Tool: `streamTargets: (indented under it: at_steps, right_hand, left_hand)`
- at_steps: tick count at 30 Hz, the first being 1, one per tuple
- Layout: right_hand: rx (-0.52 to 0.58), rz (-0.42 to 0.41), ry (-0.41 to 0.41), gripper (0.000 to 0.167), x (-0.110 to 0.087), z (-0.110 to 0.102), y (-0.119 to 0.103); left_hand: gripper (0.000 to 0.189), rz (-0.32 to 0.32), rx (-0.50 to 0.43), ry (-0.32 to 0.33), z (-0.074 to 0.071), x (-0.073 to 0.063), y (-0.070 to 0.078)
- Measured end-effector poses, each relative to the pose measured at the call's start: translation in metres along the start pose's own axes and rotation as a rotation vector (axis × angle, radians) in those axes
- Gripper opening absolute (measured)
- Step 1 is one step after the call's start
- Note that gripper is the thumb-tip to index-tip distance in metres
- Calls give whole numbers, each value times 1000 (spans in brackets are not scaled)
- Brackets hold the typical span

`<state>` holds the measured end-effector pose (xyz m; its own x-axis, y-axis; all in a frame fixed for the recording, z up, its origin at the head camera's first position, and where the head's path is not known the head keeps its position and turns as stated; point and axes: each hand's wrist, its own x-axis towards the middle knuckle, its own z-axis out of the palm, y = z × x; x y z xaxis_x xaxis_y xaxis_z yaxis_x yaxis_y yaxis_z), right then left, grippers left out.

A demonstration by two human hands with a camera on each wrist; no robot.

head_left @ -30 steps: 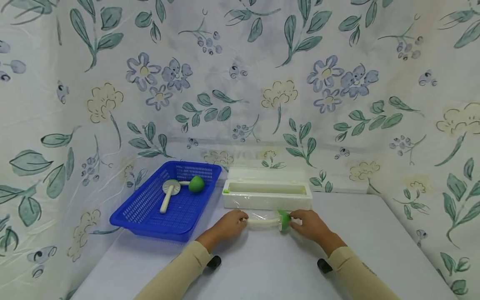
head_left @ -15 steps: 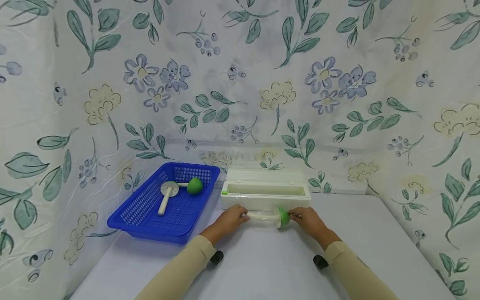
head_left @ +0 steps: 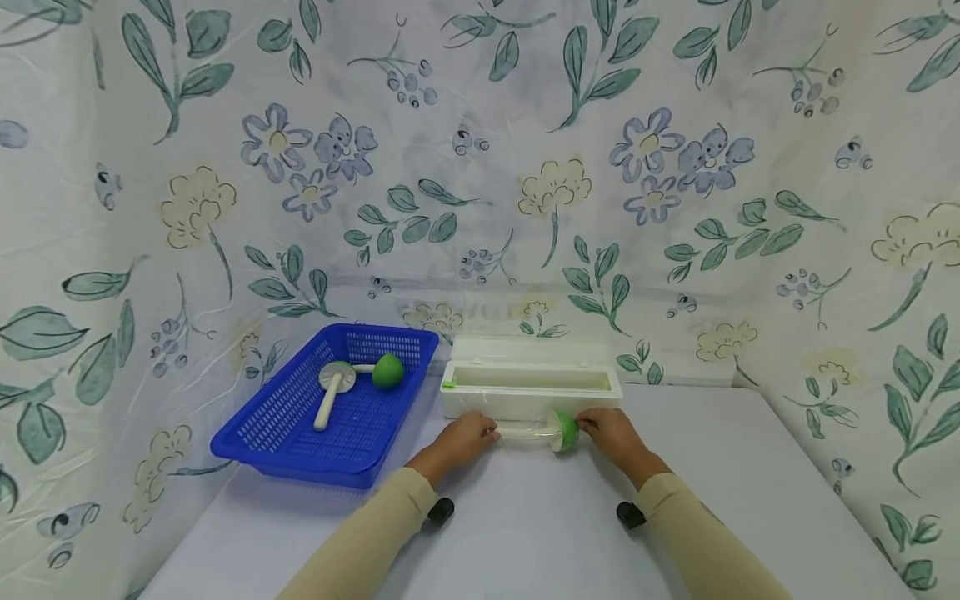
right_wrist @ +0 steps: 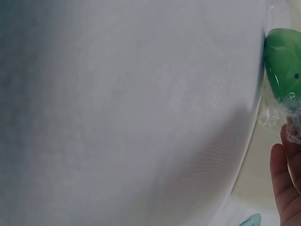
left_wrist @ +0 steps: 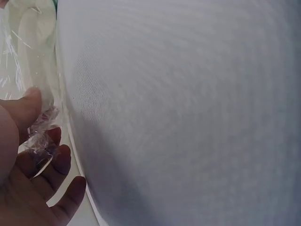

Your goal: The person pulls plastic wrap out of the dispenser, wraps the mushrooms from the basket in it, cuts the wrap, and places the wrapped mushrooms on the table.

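A mushroom-shaped piece with a green cap [head_left: 566, 431] and a long white stem lies wrapped in clear plastic film in front of a long white box [head_left: 480, 403]. At the stem end, my left hand [head_left: 459, 440] pinches the film, which is bunched between thumb and fingers [left_wrist: 60, 157] in the left wrist view. My right hand [head_left: 611, 431] holds the gathered film beside the cap. In the right wrist view the film is crumpled over the green cap [right_wrist: 286, 61], and its fingers [right_wrist: 280, 169] reach up to that bunch, partly cut off by the frame.
A blue plastic basket [head_left: 300, 454] stands at the left, with a second mushroom-shaped piece [head_left: 326, 400] and a third one with its green cap [head_left: 388, 371] up. The white box has its lid [head_left: 532, 348] raised, near the floral backdrop [head_left: 480, 167].
The film at both ends has been drawn in closer to the mushroom-shaped piece, and the right hand has shifted slightly up. The wrapped piece has turned a little and moved slightly toward the box.
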<state>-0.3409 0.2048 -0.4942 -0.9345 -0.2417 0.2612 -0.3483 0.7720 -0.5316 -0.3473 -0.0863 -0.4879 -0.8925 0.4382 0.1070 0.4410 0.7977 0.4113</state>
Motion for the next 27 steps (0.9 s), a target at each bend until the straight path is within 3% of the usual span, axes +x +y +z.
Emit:
streamTargets:
  at_steps: [10, 15, 21, 27]
  right_hand:
    - [30, 47, -24, 19, -3, -2, -3]
    - [60, 51, -18, 23, -8, -6, -4]
    - [78, 56, -24, 27, -11, -10, -4]
    - [48, 23, 7, 28, -10, -20, 2]
  left_hand:
    - [29, -22, 56, 17, 0, -4, 1]
    - [35, 0, 67, 48, -4, -7, -1]
    - [39, -15, 88, 47, -15, -12, -2]
    - [25, 2, 102, 70, -35, -15, -2]
